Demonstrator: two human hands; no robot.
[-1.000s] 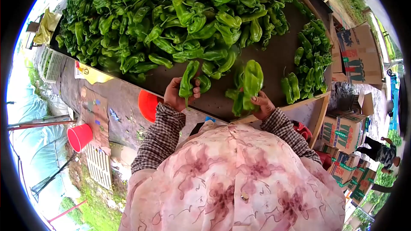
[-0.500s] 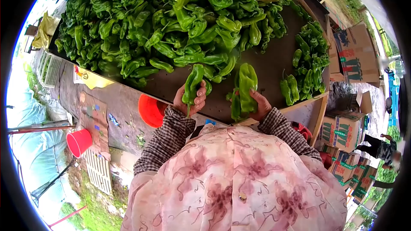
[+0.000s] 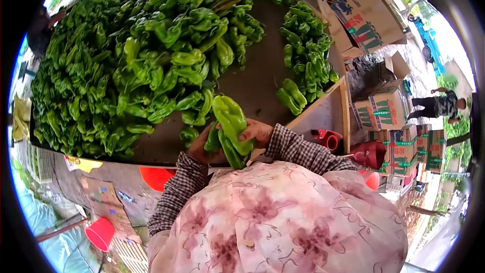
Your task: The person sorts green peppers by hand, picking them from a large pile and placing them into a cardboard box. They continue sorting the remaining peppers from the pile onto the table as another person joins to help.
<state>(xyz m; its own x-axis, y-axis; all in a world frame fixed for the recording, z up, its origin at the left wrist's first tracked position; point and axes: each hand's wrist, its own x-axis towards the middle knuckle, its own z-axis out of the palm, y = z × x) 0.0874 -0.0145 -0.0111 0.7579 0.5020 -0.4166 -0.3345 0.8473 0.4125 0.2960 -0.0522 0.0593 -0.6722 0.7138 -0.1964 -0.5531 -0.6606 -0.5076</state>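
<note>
My right hand (image 3: 257,134) is closed on long green peppers (image 3: 231,119) near the table's front edge; one large light-green pepper points up and left, with a darker one below it. Just left of them, my left hand (image 3: 201,146) has its fingers curled behind a green pepper (image 3: 212,140), close against the right hand's peppers. Beyond both hands a large heap of green peppers (image 3: 101,71) covers the left and middle of the brown table (image 3: 252,81). A smaller row of peppers (image 3: 309,50) lies along the right edge.
Red basins (image 3: 157,177) and a red bucket (image 3: 100,233) stand below at the left. Printed cardboard boxes (image 3: 381,111) are stacked at the right. A person (image 3: 444,105) stands beyond them, and part of another person (image 3: 39,35) shows at the far left.
The view has turned toward the right. My hands have come together, and the peppers in them are now side by side. The lone pepper pair at the right still lies on the table.
</note>
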